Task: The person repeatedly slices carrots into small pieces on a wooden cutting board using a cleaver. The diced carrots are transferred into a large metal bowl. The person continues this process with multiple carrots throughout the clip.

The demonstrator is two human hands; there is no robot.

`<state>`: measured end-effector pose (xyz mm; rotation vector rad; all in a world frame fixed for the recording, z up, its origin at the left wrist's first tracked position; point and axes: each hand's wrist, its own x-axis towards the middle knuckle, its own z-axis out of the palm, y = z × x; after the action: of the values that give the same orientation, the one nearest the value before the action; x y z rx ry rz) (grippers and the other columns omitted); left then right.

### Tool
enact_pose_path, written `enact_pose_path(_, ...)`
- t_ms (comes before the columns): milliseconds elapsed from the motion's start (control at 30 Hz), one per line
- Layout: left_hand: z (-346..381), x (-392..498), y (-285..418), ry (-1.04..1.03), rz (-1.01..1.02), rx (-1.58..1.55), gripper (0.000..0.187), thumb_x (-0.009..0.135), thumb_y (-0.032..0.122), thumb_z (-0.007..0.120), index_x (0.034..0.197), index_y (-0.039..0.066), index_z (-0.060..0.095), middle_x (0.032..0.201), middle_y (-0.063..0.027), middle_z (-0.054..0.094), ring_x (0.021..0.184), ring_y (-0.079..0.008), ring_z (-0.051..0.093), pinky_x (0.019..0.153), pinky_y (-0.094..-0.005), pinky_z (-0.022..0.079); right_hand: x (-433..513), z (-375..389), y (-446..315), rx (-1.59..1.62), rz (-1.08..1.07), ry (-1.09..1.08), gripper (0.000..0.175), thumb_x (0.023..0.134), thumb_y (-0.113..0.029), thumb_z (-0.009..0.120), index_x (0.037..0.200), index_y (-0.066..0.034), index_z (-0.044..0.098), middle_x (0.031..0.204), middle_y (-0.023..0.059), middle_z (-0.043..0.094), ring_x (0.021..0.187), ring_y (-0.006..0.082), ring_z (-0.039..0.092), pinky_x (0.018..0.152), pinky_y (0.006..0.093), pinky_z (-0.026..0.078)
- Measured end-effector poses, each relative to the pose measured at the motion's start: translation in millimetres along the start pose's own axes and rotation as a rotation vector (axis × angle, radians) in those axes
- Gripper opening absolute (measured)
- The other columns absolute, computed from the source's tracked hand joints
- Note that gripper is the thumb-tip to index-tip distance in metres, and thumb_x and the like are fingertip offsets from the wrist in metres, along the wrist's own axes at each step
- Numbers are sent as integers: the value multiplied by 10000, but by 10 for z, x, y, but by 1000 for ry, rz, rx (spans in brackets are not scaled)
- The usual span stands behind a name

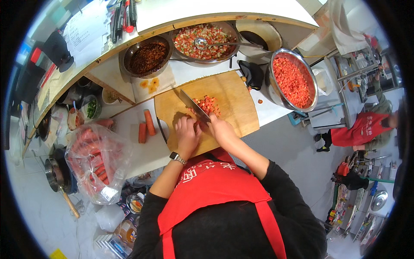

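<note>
My right hand (221, 129) grips the handle of a Chinese cleaver (195, 106). Its blade slants over a wooden cutting board (236, 97), edge down. Small carrot dice (207, 105) lie on the board along the blade's far side. On the near side, the curled fingers of my left hand (187, 134) press on a carrot piece (196, 126), largely hidden beneath them. Left of the board, two carrot lengths (142, 132) rest on the white counter. A clear plastic bag (100, 162) with several carrots sits farther left.
Behind the board stand a bowl of dark chili sauce (147, 58), a bowl of mixed dice with a ladle (207, 43) and a pot of dark liquid (255, 37). A steel bowl of orange-red dice (291, 82) is at right. A shelf (226, 16) overhangs. Another person (359, 129) stands far right.
</note>
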<state>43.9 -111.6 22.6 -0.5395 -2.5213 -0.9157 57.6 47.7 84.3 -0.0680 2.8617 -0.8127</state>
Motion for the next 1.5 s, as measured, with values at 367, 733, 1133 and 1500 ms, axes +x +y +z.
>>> enact_pose_path(367, -24, -23, -19, -54, -28, 46, 243, 749, 96, 671, 957, 49, 555, 982, -142, 522, 939, -335, 505, 785, -443, 390, -6, -12, -25, 36, -20, -3, 212, 952, -172, 543, 1077, -12, 483, 784, 272, 654, 755, 466, 647, 665, 553, 508)
enact_pose_path(733, -193, 33, -123, 10, -165, -53, 248, 778, 36, 627, 1019, 43, 568, 983, -139, 533, 963, -335, 524, 873, -456, 404, 108, -91, 62, 58, 6, 25, 231, 966, -200, 553, 1099, -24, 483, 799, 275, 645, 779, 465, 641, 660, 545, 497)
enact_pose_path(1133, -382, 730, -11, -742, 121, -151, 802, 866, 413, 654, 1528, 115, 314, 1590, -160, 250, 1483, -340, 211, 1211, -471, 177, -61, -386, 565, -307, -616, 186, 176, 785, -86, 595, 908, -81, 470, 856, 102, 484, 733, 271, 615, 603, 395, 519)
enact_pose_path(1500, 359, 1035, -92, -354, 363, 8, 712, 900, 369, 648, 1487, 77, 370, 1559, -162, 317, 1483, -312, 231, 1229, -535, 76, -301, -211, 461, -139, -766, 146, 162, 781, -122, 582, 844, -86, 438, 820, 88, 463, 748, 277, 558, 664, 410, 488)
